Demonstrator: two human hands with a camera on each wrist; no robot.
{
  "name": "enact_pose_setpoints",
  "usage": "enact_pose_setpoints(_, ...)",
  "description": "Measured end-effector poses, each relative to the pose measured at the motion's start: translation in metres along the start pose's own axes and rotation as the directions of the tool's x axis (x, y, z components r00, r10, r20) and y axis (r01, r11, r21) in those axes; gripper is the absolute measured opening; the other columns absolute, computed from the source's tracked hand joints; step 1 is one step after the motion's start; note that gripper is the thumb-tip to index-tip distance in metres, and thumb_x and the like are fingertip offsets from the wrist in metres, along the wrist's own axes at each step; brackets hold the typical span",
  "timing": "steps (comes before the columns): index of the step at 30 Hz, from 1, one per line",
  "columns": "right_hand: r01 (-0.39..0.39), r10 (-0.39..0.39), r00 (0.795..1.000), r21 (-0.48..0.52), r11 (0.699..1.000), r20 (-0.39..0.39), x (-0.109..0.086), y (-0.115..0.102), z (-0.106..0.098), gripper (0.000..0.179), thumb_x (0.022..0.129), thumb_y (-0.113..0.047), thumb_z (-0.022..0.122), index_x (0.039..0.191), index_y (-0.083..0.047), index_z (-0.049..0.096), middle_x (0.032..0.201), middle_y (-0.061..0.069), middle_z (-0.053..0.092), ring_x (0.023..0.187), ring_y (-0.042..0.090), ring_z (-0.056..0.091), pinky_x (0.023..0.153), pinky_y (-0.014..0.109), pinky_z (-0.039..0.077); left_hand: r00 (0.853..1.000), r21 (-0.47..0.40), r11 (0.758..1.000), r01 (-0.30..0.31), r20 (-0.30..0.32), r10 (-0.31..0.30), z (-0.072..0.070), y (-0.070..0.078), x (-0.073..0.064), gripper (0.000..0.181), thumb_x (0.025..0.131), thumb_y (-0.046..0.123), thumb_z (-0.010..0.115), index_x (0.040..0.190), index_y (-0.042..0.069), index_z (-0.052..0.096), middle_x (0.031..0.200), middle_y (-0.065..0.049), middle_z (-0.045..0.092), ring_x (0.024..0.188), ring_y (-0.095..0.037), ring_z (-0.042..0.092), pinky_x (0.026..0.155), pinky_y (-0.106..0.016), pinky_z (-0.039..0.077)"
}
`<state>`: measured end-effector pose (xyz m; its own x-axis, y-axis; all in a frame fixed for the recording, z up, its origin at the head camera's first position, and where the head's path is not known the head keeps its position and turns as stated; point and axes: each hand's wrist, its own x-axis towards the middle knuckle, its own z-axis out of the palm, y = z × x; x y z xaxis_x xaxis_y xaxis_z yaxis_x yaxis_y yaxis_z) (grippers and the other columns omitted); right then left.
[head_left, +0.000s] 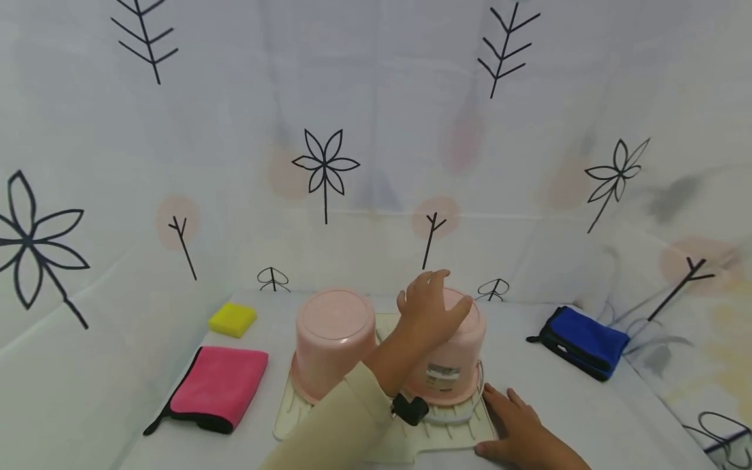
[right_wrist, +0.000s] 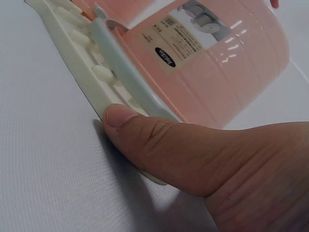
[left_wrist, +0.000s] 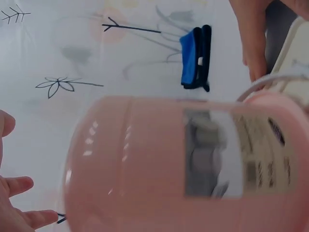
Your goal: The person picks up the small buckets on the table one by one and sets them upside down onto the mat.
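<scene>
Two pink buckets stand upside down on a cream draining tray (head_left: 288, 423). The right bucket (head_left: 470, 346) bears a printed label (right_wrist: 181, 36), and its pale handle (right_wrist: 130, 70) lies around its lower rim. Over this bucket's upturned base is my left hand (head_left: 427, 310), its fingers spread; the left wrist view shows fingertips (left_wrist: 41, 217) just beyond the base. The left bucket (head_left: 335, 339) stands beside my left forearm. My right hand (head_left: 519, 427) rests at the tray's front right corner, thumb (right_wrist: 145, 133) against the edge, fingers extended along the right side.
On the left lie a folded pink cloth (head_left: 220, 385) with black trim and a yellow sponge (head_left: 232, 320). A folded blue cloth (head_left: 584, 339) with black trim lies at the right. A white patterned sheet (head_left: 376, 163) hangs behind the table.
</scene>
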<state>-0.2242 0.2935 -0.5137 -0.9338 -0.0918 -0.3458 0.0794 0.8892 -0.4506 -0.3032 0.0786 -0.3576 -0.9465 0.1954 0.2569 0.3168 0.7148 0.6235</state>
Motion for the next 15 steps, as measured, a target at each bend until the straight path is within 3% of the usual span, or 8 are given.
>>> enact_pose_setpoints(6, -0.013, 0.013, 1.0, 0.02, 1.0, 0.003, 0.004, 0.0, -0.004, 0.126, 0.064, -0.071, 0.088, 0.163, -0.013, 0.037, 0.167, 0.022, 0.033, 0.149, 0.067, 0.01, 0.102, 0.089, 0.023, 0.999, -0.004, 0.999, -0.048, -0.014, 0.048, -0.044, -0.016, -0.002, 0.068, 0.102, 0.058, 0.055, 0.16, 0.026, 0.04, 0.164, -0.003, 0.041, 0.153, -0.029, 0.036, 0.123, -0.066, 0.023)
enact_pose_setpoints(15, -0.027, 0.027, 0.999, 0.017, 0.999, 0.017, 0.006, 0.004, -0.004, 0.126, 0.063, -0.071, 0.088, 0.162, -0.01, 0.039, 0.167, 0.024, 0.033, 0.149, 0.067, 0.01, 0.103, 0.088, 0.023, 0.993, 0.02, 0.999, -0.039, -0.114, 0.041, -0.094, -0.061, -0.007, 0.067, 0.103, 0.057, 0.055, 0.16, 0.023, 0.041, 0.165, -0.005, 0.04, 0.153, -0.033, 0.035, 0.121, -0.073, 0.019)
